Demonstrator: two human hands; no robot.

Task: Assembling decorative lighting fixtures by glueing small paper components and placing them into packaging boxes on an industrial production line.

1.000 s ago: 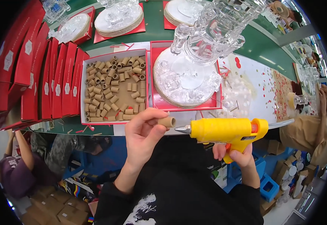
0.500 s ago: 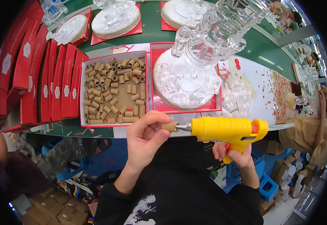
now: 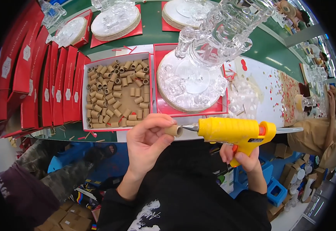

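Observation:
Between the thumb and fingers of my left hand (image 3: 147, 140) is a short cardboard tube (image 3: 172, 130), its open end turned to the right. My right hand (image 3: 242, 156) grips the handle of a yellow hot glue gun (image 3: 229, 130), with fingers at its orange-red trigger. The gun's metal nozzle (image 3: 191, 128) points left at the rim of the tube. A clear glue stick (image 3: 289, 130) juts from the gun's back end. Beyond my left hand, a shallow red-and-white box (image 3: 151, 77) holds many similar tubes.
A clear acrylic figure (image 3: 222, 38) rises over white discs (image 3: 179, 86) in a red tray (image 3: 226, 109). Red boxes (image 3: 60, 84) stand at the left. Clear plastic pieces (image 3: 243, 98) lie at the right. A person in a dark top (image 3: 29, 192) is at lower left; another sits at the right.
The tube and the nozzle have drawn slightly apart, my left hand shifting a little left. At lower left, the other person has moved further into view.

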